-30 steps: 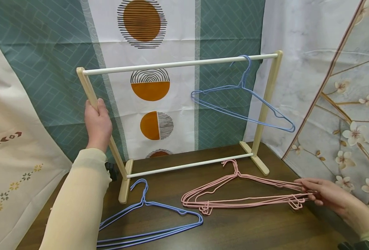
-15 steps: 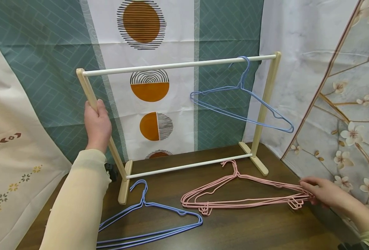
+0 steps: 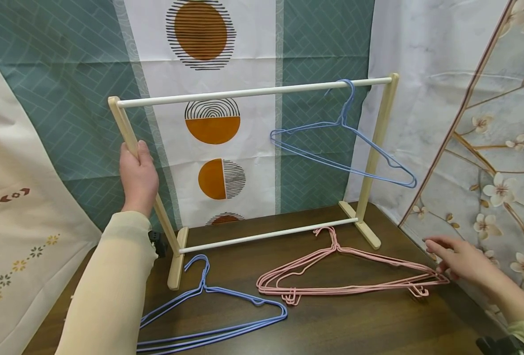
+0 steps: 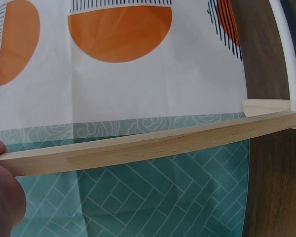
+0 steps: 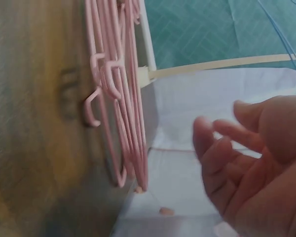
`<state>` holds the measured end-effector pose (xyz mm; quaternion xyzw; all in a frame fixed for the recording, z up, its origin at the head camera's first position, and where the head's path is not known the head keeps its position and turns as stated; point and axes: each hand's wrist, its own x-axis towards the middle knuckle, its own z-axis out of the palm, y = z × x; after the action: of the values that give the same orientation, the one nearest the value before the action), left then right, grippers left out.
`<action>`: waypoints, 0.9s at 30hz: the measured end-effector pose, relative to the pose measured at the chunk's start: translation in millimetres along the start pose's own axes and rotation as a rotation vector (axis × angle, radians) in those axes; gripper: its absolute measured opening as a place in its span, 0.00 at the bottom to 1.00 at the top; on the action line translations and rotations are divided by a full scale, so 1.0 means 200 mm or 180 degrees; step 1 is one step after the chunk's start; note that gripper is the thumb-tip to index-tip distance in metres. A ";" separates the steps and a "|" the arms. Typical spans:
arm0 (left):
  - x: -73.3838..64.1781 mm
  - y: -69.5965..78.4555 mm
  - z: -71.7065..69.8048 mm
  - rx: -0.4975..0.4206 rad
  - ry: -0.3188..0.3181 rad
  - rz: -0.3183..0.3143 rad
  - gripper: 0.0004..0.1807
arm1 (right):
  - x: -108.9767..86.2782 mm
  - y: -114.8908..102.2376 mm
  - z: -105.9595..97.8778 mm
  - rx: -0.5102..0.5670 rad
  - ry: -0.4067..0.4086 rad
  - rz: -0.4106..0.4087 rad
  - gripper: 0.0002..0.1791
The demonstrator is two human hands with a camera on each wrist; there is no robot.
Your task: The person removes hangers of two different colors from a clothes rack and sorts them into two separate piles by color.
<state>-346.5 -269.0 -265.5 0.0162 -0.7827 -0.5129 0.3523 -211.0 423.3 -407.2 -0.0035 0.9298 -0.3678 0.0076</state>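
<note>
My left hand (image 3: 138,180) grips the left wooden post (image 4: 138,148) of a small clothes rack (image 3: 226,94), thumb and fingers around it. My right hand (image 3: 464,261) holds nothing; its fingers are loosely bent, just beyond the right end of several pink wire hangers (image 3: 336,248). In the right wrist view a gap shows between the right hand (image 5: 251,158) and the hangers' tips. The pink hangers lie stacked on the table, hooks toward the rack. Blue wire hangers (image 3: 343,118) hang from the top rail near its right end. More blue hangers (image 3: 204,285) lie at front left, partly hidden by my left sleeve.
The dark wooden table (image 3: 333,325) bears the rack and hangers. Across the rack's bottom runs a white lower bar (image 3: 266,236). A green and white patterned cloth (image 3: 324,54) hangs behind, and a floral cloth (image 3: 502,192) stands close by my right hand.
My right hand has let go of the pink hangers' right end and risen slightly away from it. The pink hangers have settled on the table. My left hand keeps its place on the post.
</note>
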 end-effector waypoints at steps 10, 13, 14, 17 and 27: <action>0.01 -0.01 0.00 0.0006 -0.0013 -0.0038 0.35 | 0.07 -0.12 -0.02 0.0494 0.0763 -0.0853 0.20; 0.01 -0.01 0.00 -0.0001 -0.0009 -0.0016 0.35 | 0.10 -0.19 -0.04 0.0641 0.0899 -0.0935 0.18; 0.01 -0.01 0.00 0.0005 -0.0009 -0.0016 0.36 | 0.10 -0.21 -0.04 0.0676 0.0938 -0.0953 0.19; 0.01 -0.01 0.00 0.0021 -0.0002 -0.0018 0.35 | 0.13 -0.29 -0.07 0.0726 0.1033 -0.0940 0.25; 0.01 -0.01 0.00 0.0036 -0.0002 -0.0001 0.33 | 0.21 -0.48 -0.10 0.0784 0.1212 -0.0909 0.34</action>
<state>-348.0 -270.8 -266.5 0.0182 -0.7857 -0.5085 0.3518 -254.0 366.6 -327.8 -0.0644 0.8529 -0.4695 -0.2190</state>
